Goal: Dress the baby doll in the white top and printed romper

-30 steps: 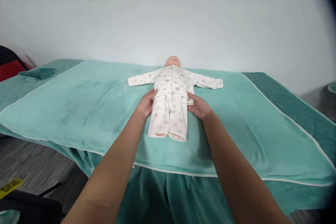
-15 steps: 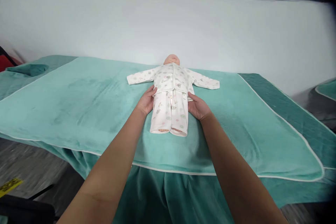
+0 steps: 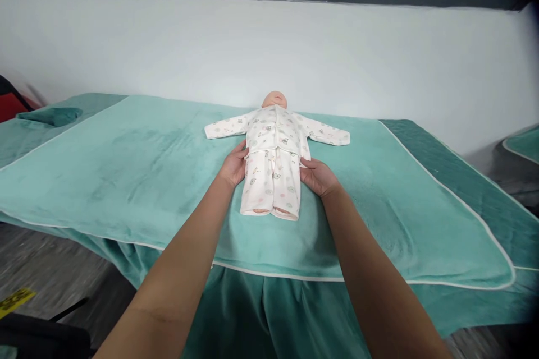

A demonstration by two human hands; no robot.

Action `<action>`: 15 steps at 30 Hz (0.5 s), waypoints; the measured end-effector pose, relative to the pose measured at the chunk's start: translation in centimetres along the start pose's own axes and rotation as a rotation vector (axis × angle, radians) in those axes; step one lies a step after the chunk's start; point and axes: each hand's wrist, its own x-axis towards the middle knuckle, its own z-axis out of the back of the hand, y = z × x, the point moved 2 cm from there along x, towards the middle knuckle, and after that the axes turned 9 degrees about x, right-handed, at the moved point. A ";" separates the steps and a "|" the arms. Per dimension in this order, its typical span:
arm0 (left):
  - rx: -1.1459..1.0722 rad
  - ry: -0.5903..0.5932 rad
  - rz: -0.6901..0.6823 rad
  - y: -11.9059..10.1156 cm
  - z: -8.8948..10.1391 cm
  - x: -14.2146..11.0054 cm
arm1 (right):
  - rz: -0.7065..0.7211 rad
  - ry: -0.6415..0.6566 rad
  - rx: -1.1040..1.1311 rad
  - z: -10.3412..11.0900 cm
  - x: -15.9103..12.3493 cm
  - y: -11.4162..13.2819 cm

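Observation:
A baby doll (image 3: 275,99) lies on its back, head toward the wall, legs pointing at me. Dressed on it are a white printed shirt (image 3: 273,130), sleeves spread to both sides, and matching white pants (image 3: 269,185). Beside the doll's waist on the left, my left hand (image 3: 236,164) is closed on the clothes near the shirt hem, thumb on top. On the opposite side my right hand (image 3: 319,175) grips the clothes at the waist, its thumb by the hem. The fingers under the cloth are partly hidden.
A light teal blanket (image 3: 147,168) with white piping covers the bed, over a darker teal cover (image 3: 455,162). A white wall (image 3: 269,45) rises behind. At lower left stand a black object (image 3: 42,336) and a yellow label (image 3: 17,301).
The view has shifted slightly. My right hand has slid a little down toward the pants, its thumb now lower at the hem. My left hand stays at the doll's waist.

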 end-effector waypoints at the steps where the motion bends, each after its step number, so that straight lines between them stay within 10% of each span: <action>1: 0.003 -0.010 0.000 0.0 0.0 -0.1 | -0.003 -0.006 0.001 0.0 -0.1 0.0; 15: 0.192 -0.259 -0.141 0.3 -0.2 -1.3 | -0.014 0.033 -0.036 -0.6 -0.6 0.2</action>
